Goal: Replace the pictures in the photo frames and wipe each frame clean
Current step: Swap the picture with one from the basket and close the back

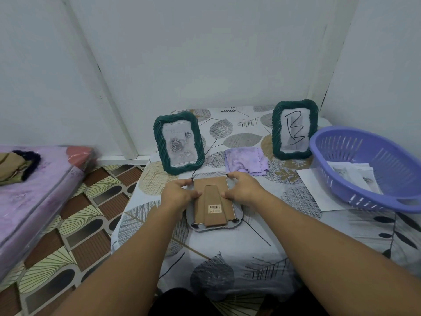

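at centre, a face-down frame (214, 201) is steadied by the left hand (180, 193) and right hand (243, 190), fingers curled on its backing, likely to free it.

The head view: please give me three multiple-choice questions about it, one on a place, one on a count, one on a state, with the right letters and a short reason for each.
1. Where does the purple cloth lie?
A. between the two standing frames
B. inside the basket
C. on the floor

2. How many green frames stand upright?
A. one
B. two
C. four

3. How does the frame under the hands lie?
A. upright, picture toward the camera
B. flat, face down, brown back up
C. tilted against the wall

Answers:
1. A, the cloth rests on the table between the rose frame and the letter B frame.
2. B, only those two stand.
3. B, the flat frame shows its cardboard back and stand, with the left hand and the right hand on its sides.
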The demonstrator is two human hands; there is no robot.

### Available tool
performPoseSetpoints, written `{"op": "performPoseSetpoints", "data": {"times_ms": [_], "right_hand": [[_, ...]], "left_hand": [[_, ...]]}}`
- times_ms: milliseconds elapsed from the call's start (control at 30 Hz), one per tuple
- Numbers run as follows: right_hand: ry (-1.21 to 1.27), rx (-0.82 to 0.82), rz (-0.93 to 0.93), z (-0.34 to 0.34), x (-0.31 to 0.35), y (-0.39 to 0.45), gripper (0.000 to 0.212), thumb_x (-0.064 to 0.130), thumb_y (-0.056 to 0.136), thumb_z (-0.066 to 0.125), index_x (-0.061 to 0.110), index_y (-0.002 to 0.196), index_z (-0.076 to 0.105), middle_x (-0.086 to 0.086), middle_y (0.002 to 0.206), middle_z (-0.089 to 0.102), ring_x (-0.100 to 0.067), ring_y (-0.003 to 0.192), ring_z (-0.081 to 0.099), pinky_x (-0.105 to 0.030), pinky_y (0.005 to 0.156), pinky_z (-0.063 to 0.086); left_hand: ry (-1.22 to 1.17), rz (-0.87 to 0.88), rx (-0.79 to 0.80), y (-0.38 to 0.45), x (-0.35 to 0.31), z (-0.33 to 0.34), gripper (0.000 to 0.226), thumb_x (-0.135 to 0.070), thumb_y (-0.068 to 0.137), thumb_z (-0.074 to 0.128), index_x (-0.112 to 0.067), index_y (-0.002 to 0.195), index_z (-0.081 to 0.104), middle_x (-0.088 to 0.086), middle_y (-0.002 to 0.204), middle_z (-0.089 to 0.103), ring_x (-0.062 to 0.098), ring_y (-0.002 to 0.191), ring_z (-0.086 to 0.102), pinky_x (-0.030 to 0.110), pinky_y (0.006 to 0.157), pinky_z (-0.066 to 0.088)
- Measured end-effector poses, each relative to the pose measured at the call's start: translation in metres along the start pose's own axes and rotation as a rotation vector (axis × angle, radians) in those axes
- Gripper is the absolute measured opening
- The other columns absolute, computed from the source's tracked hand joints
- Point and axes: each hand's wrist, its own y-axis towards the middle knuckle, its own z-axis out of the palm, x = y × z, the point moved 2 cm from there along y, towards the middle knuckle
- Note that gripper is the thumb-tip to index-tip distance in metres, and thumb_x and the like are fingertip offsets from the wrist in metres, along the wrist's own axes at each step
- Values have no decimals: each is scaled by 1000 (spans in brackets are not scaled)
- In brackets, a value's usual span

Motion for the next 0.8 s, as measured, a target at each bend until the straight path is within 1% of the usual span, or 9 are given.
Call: {"op": "performPoseSetpoints", "data": {"times_ms": [167,300,567,667,800], "right_hand": [[8,8,4,0,0,1,78,24,84,84,20,151,46,-5,150,52,-24,134,52,-30,108,40],[9,10,2,0,-1,1,77,25,83,84,20,150,46,-6,149,52,-24,132,53,-30,106,41],[17,15,8,0,-2,2,78,24,83,83,20,151,45,-6,149,52,-24,132,52,-28,105,41],[14,13,4,0,-2,2,78,24,83,83,20,152,45,-6,149,52,-24,133,52,-26,103,40],[24,15,4,0,-2,2,78,23,84,83,19,152,45,-6,150,51,-24,134,51,-28,106,40]], "left_hand": [[30,2,-25,-1,1,1,57,-11,77,90,-21,129,70,10,127,67,34,110,67,52,94,59],[54,28,-44,-2,1,2,54,-14,76,91,-21,126,69,10,124,66,34,108,67,52,95,58],[39,2,-24,-2,-1,3,57,-10,78,89,-22,130,69,11,123,69,33,108,68,50,94,59],[53,12,-55,-2,0,4,55,-12,77,90,-21,127,70,9,120,69,31,106,68,50,94,59],[27,8,-48,-4,0,3,52,-9,78,89,-18,125,71,10,116,70,31,104,69,50,94,59]]}}
